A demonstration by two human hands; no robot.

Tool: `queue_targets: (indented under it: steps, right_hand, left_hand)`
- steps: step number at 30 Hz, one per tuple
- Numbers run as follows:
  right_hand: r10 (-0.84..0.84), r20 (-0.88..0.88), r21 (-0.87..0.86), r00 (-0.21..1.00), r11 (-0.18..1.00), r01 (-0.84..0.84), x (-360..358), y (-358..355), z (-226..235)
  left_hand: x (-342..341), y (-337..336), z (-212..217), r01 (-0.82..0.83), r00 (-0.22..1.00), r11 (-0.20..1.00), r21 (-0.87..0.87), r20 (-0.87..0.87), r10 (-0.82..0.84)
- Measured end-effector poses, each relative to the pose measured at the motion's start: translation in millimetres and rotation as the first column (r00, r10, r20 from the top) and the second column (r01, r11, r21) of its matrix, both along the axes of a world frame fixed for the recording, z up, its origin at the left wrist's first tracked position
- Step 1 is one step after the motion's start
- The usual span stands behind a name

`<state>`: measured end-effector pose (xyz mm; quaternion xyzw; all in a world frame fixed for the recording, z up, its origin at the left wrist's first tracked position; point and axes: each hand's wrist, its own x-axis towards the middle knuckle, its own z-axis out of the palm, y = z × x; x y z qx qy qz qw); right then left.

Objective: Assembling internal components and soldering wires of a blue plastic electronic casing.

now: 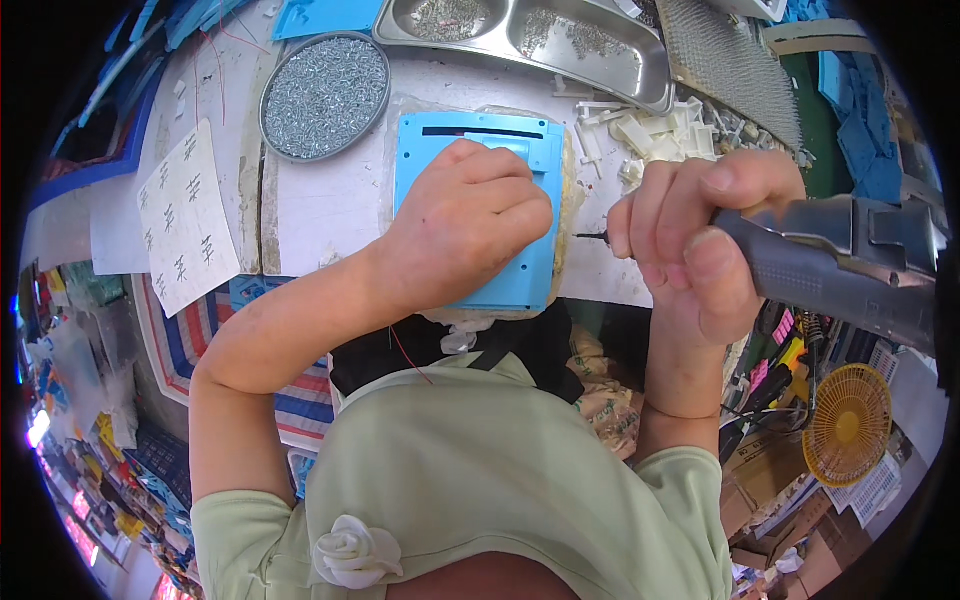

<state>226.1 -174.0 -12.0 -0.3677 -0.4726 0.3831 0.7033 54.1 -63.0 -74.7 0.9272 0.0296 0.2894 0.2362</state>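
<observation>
A light blue plastic casing (532,268) with a long dark slot and small holes lies on a padded, plastic-wrapped support at the table's near edge. My left hand (472,218) rests over its middle, with the fingers curled in. Whatever those fingers may hold is hidden under the hand. To the right, my right hand (688,232) is wrapped around a grey electric screwdriver (835,262). Its thin dark bit points left toward the casing and stays a short way off the casing's right edge.
A round dish of small screws (326,98) stands at the back left. Beyond the casing is a steel compartment tray (590,50) with small metal parts. White plastic pieces (660,135) lie in a pile at the right. A handwritten paper sheet (188,220) overhangs the left edge.
</observation>
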Motion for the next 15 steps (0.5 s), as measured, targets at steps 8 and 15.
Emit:
queue_targets:
  steps: [8, 15]
  right_hand:
    - [0.005, 0.048, 0.0, 0.999, 1.0, -0.005, 8.5, -2.6, 2.4]
    - [0.084, 0.011, 0.026, 0.996, 0.996, -0.084, 0.6, -4.7, 13.5]
  left_hand:
    - [-8.9, 0.4, -0.4, -0.022, 1.0, 1.0, 0.011, -0.011, 0.022]
    - [-34.0, -11.7, 16.3, -0.152, 0.988, 0.966, -0.208, 0.004, 0.156]
